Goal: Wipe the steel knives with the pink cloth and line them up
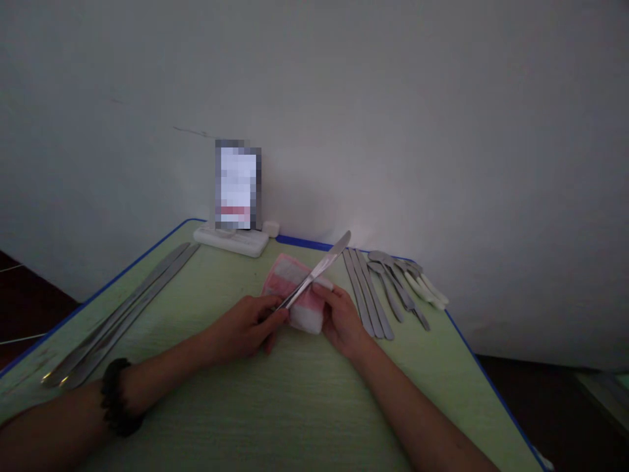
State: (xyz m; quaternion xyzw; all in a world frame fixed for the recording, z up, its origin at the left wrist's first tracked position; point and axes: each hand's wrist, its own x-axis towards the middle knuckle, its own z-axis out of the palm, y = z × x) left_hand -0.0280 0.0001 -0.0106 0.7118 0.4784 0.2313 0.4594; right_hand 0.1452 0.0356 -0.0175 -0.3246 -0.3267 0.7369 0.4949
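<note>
My left hand (255,324) pinches the handle end of a shiny table knife (322,263), whose blade points up and to the right. Beneath the knife is a pink and white cloth (289,272), folded into a small pad. My right hand (341,318) grips the right side of this cloth, thumb on top near the middle of the knife and the other fingers mostly hidden under it. Both hands are just above the table, close together.
On the green, blue-edged table (275,406), long knives (122,311) lie at the left. Several knives (368,295), spoons (388,285) and white-handled cutlery (426,288) lie at the right. A blurred lit screen (236,187) stands behind a white base (230,240), against the wall (393,118).
</note>
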